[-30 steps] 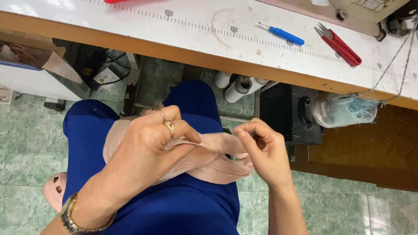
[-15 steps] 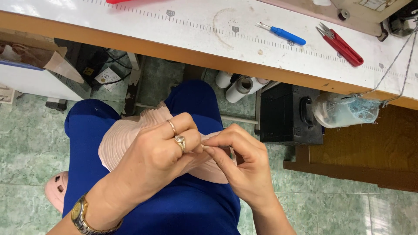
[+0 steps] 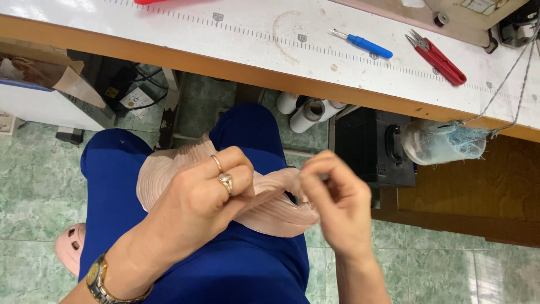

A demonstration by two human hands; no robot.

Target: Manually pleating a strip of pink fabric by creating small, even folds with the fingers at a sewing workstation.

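The right hand [image 3: 337,205] is blurred, so whether its grip pinches anything cannot be told; its curled fingertips sit at the right end of the pink pleated cloth [image 3: 270,208], touching or just beside it. The left hand [image 3: 205,197] lies over the middle of that cloth, its grip pressed together on the folds, and it hides much of the fabric beneath. The cloth rests on the lap, over the blue trousers [image 3: 247,270], with one end showing left of the left hand and the other bunched toward the right hand.

Two rings [image 3: 222,174] sit on the left hand, and one wristwatch [image 3: 98,278] is on that wrist, partly cut off by the near edge. One pink shoe [image 3: 70,247] peeps out at the left, mostly hidden by the leg.

On the far white surface [image 3: 225,28] lie one blue-handled seam ripper [image 3: 363,44] and one pair of red thread snips [image 3: 437,56], near each other at the right. A red object at the far edge is cut off and cannot be made out. Under the surface stand about three white spools [image 3: 306,110], partly hidden by the edge. One clear plastic container [image 3: 441,142] holding thread scraps hangs at the right, beside a black box [image 3: 368,149]. One cardboard box [image 3: 39,67] at the left is cut off.
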